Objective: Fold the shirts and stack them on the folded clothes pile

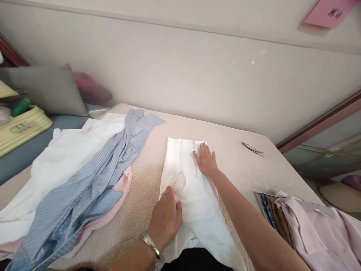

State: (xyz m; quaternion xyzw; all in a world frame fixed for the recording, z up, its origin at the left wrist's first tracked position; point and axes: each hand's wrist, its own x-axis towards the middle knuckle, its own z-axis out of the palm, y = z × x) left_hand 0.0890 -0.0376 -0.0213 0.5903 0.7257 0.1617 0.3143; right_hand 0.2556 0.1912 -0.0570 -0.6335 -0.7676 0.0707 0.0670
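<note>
A white garment [191,203] that looks like a pair of trousers lies lengthwise in front of me on the bed, its straight top edge away from me. My left hand [167,212], with a silver bracelet on the wrist, is closed on a bunched fold of the cloth near its left side. Flat against the upper right part rests my right hand [205,160], fingers stretched out and slightly apart. The garment's lower end spreads toward me in two parts, with something black between them.
On the left lie a striped blue shirt [113,158], white clothes [73,158] and pink cloth [124,182]. Folded clothes [316,222] are stacked at right. Glasses [254,149] lie near the far right bed edge. A wall [169,67] stands behind; a grey pillow [47,90] is far left.
</note>
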